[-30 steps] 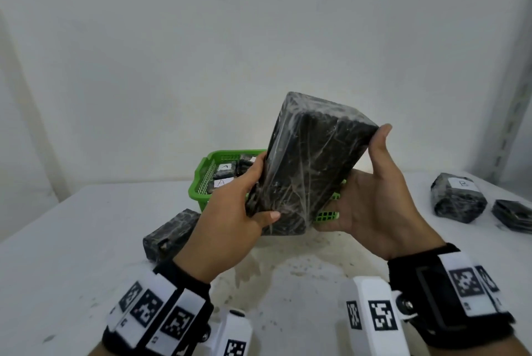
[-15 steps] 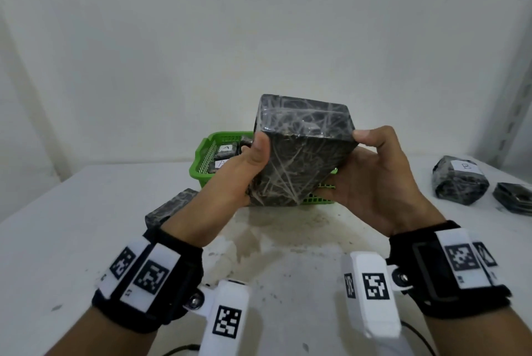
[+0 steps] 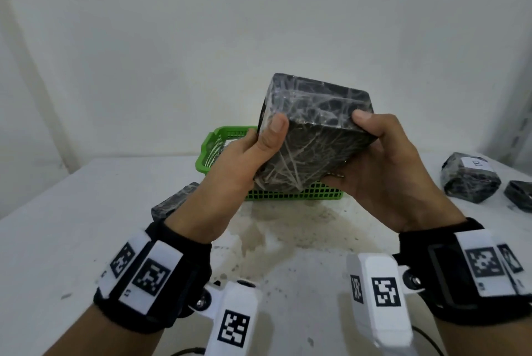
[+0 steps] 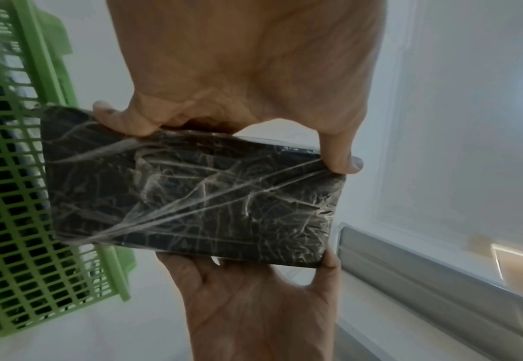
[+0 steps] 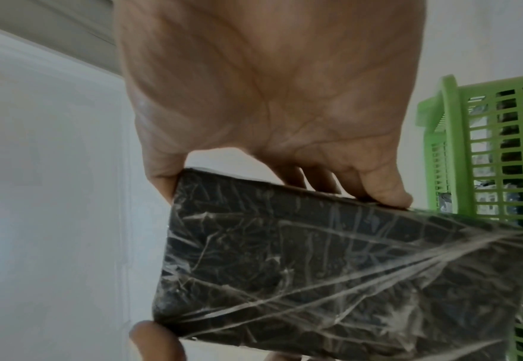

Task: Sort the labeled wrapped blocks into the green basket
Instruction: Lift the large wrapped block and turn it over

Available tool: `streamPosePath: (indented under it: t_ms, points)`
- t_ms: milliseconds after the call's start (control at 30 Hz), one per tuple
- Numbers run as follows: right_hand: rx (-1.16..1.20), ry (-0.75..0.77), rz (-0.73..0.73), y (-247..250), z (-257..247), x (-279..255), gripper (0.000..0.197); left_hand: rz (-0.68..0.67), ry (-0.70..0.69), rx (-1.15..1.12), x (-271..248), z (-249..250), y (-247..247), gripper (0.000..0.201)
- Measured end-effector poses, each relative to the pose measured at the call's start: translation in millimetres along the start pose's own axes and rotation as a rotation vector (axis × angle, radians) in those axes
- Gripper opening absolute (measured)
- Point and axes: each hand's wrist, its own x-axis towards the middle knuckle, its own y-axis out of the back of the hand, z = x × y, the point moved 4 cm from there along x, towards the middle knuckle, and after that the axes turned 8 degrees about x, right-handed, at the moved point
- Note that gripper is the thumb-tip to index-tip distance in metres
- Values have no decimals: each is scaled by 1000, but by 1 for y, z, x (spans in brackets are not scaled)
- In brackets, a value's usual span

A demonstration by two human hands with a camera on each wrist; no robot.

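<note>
1. While both hands hold it up off the surface (image 3: 72, 240), the wrapped block (image 3: 311, 136) sits squarely between them, tilted, with one corner pointing down toward the basket.
2. On the left hand (image 3: 239, 165) the grip is pinching the block: the thumb (image 3: 275, 132) lies over the near upper edge and the fingers (image 4: 121, 122) curl round the far side.
3. On the right hand (image 3: 385, 171) the grip is likewise clamped on the block: the thumb (image 3: 367, 122) presses on the top right corner while the palm and fingers (image 5: 387, 193) cup it from below and behind.
4. From the left wrist view, the block (image 4: 192, 197) spans the gap between the two hands, gripped at opposite long edges; its clear film is creased and stretched in pale streaks.
5. No label shows on any face of the held block turned toward the cameras.
6. Just behind and below the block stands the green basket (image 3: 213, 148), its mesh wall showing under the hands; wrapped things lie inside, but they are mostly hidden.
7. Left of the basket, partly behind the left wrist, a second dark wrapped block (image 3: 172, 203) lies on the surface.
8. Well off to the right, a labelled wrapped block (image 3: 469, 177) rests on the surface, with another dark wrapped piece (image 3: 521, 194) just beside it at the frame edge.
9. Stains (image 3: 288, 229) mark the surface in front of the basket.
</note>
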Motion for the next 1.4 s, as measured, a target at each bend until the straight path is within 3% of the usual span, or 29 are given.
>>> streamPosePath:
  t_ms: [67, 200, 233, 267, 300, 333, 367, 400, 467, 533, 633, 700, 767, 833, 900, 933, 1000, 1033, 1067, 1167, 1400]
  points:
    - [18, 22, -17, 0, -1, 0, 81, 3, -37, 6, -3, 6, 0, 74]
    - [50, 60, -122, 4, 1, 1, 65, -38, -79, 3, 0, 7, 4, 114]
    - [45, 53, -135, 7, 3, 3, 73, -45, -42, -18, 2, 6, 5, 119]
    - [5, 58, -131, 8, 5, 4, 96, -52, 0, -21, 3, 5, 6, 118]
    - [-41, 61, -128, 9, 6, 5, 121, -51, 24, 8, 4, 4, 6, 108]
    - [-93, 52, -111, 8, 8, 6, 134, -33, 18, 51, 6, 1, 9, 89]
    - [-135, 41, -119, 7, 11, 7, 132, -5, 1, 70, 7, -1, 10, 61]
    - [-145, 18, -120, 6, 14, 8, 114, 27, -10, 66, 8, -3, 13, 46]
    - [-104, -14, -80, 3, 19, 9, 79, 88, -47, 42, 11, -12, 20, 44]
    - [-108, -32, -66, 1, 22, 7, 66, 91, -79, 25, 12, -15, 20, 42]
    - [-196, -64, -119, 2, 25, 9, 74, 87, -126, 132, 12, -20, 14, 76]
    - [-271, -55, -116, -1, 25, 10, 57, 111, -124, 196, 11, -24, 14, 106]
    - [-349, -42, -65, 2, 26, 12, 60, 97, -88, 190, 12, -26, 12, 114]
    - [-391, -5, -53, 4, 29, 13, 71, 50, -27, 214, 12, -24, 5, 103]
    - [-409, -7, -53, 1, 29, 10, 79, 41, 13, 261, 10, -25, 1, 68]
    - [-406, -8, -63, 2, 31, 9, 77, 47, 4, 301, 9, -25, 2, 70]
    - [-396, -29, -95, 1, 32, 6, 69, 85, -66, 338, 12, -25, 9, 110]
    - [-385, -40, -117, 1, 32, 6, 66, 83, -100, 344, 13, -26, 12, 121]
    - [-383, -39, -131, 2, 31, 5, 65, 64, -130, 343, 13, -27, 13, 118]
    - [-414, 36, -120, -2, 21, 3, 64, 20, -155, 300, 13, -29, 14, 81]
    - [-439, 60, -108, 9, 17, 5, 64, -34, -129, 157, 8, -33, 7, 69]
